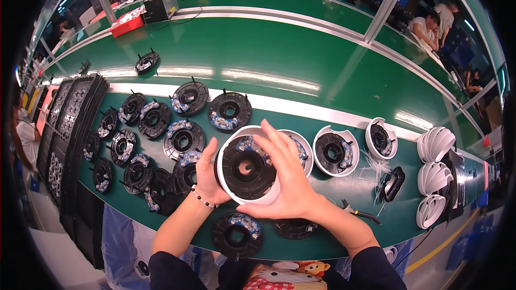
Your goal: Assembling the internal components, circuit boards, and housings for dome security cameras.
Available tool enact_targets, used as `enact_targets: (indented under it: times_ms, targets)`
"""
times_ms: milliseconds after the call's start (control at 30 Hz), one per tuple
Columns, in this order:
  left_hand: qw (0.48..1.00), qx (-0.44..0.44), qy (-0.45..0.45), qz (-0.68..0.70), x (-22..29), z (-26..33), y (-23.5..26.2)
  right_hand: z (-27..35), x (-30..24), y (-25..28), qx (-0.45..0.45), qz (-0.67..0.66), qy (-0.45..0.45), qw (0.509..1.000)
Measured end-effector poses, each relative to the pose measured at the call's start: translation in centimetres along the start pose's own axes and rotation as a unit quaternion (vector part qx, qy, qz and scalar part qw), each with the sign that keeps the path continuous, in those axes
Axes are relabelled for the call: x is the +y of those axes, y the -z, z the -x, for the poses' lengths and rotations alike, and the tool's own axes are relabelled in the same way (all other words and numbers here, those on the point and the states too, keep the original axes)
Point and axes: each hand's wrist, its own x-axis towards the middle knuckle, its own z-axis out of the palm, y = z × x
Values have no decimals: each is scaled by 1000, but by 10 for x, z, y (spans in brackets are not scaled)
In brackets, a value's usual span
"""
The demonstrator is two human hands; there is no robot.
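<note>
A green tabletop (pixel 333 189) stretches out in a big bright workroom, with lots of round parts on it. Closest to the person, at the near edge, lies a flat black disc (pixel 223 239) with a blue circuit board on it. To the right of it, another black disc (pixel 294 229) peeks out from under the right arm. A little past these, up off the tabletop and between the two hands, is a round white shell (pixel 272 192) with a black disc insert (pixel 233 165) inside. Its open round face tips up toward the person's head, so it looks like a ring with no long side, and the line through its hole points up at the person. The shell is to the left of the right hand (pixel 290 177) and to the right of the left hand (pixel 206 174), and it touches both, so neither is nearer. The right hand is clamped around its right side, fingers over the top and thumb under the bottom. The left hand presses on the left side with its thumb up; its other fingers are hidden behind, so I cannot tell how tightly they hold. Just behind the right fingers sits one more white shell (pixel 308 153), partly covered. Farther right stands a white shell with a disc in it (pixel 355 167), and farther left are many black discs (pixel 144 123). Far off, past a pale strip (pixel 301 108), there is a red box (pixel 128 28).
</note>
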Motion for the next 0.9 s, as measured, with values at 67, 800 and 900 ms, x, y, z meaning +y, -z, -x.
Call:
enact_targets:
  times_ms: [67,800,900]
  targets:
    - [997,-70,-9,31,0,-1,5,-1,2,2,4,2,-8,1000]
    - [998,59,23,20,-6,3,-2,11,-3,-20,-25,84,-41,995]
    - [998,56,4,17,-7,5,0,9,-4,-19,-33,75,-26,996]
